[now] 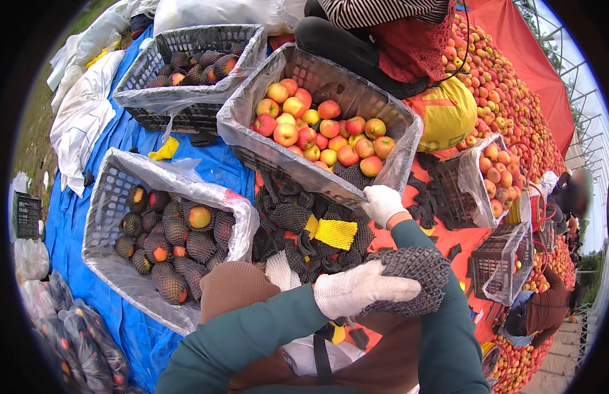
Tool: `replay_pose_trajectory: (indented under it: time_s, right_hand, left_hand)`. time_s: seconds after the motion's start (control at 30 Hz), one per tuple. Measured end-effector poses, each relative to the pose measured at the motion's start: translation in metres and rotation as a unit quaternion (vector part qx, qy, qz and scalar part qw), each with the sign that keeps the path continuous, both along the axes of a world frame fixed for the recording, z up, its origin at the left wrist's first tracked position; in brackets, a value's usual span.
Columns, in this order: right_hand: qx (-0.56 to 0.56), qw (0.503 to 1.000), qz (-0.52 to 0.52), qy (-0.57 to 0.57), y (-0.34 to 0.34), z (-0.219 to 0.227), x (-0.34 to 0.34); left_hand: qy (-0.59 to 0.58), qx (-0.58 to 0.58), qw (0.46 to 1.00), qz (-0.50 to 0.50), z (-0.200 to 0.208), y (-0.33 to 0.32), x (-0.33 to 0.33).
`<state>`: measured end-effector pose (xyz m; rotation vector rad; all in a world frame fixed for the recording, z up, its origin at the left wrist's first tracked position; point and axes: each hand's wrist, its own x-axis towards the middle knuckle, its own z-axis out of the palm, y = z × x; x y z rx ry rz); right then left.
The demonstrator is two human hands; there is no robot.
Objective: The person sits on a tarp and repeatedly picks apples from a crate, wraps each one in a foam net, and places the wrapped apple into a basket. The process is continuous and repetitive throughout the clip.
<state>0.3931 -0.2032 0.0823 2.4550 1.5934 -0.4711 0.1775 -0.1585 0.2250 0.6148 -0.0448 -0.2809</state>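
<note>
My left hand (363,289), in a white glove, is closed round a black foam fruit net (419,279) in front of my body. Whether an apple sits inside that net is hidden. Ahead of it, my gloved right hand (383,205) grips the near right rim of a plastic-lined crate (311,177) holding bare red and yellow apples (308,134). Loose black foam nets (291,220) and a yellow foam net (336,234) lie between this crate and me. On my left stands another lined crate (98,230), with apples in black nets (170,240).
A third crate (180,102) of netted apples stands at the far left on blue sheeting (212,164). Ahead, a person (390,39) sits beside a yellow sack (449,111). To the right are more crates (504,262), a large apple heap (495,85) and other people.
</note>
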Motion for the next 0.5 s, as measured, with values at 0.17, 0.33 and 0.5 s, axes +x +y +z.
replay_pose_trajectory:
  time_s: [0.17, 0.33, 0.5]
  right_hand:
    - [0.0, 0.998, -0.004, 0.063, -0.002, 0.0, -0.062]
    - [-0.014, 0.996, -0.016, 0.084, -0.005, 0.005, -0.089]
    - [0.048, 0.94, -0.128, 0.311, 0.01, 0.03, -0.031]
  left_hand:
    - [-0.051, -0.017, 0.998, 0.013, -0.012, 0.004, 0.011]
    - [-0.386, 0.249, 0.855, 0.241, -0.049, -0.019, 0.017]
    - [-0.041, -0.099, 0.992, -0.066, -0.012, 0.001, 0.007]
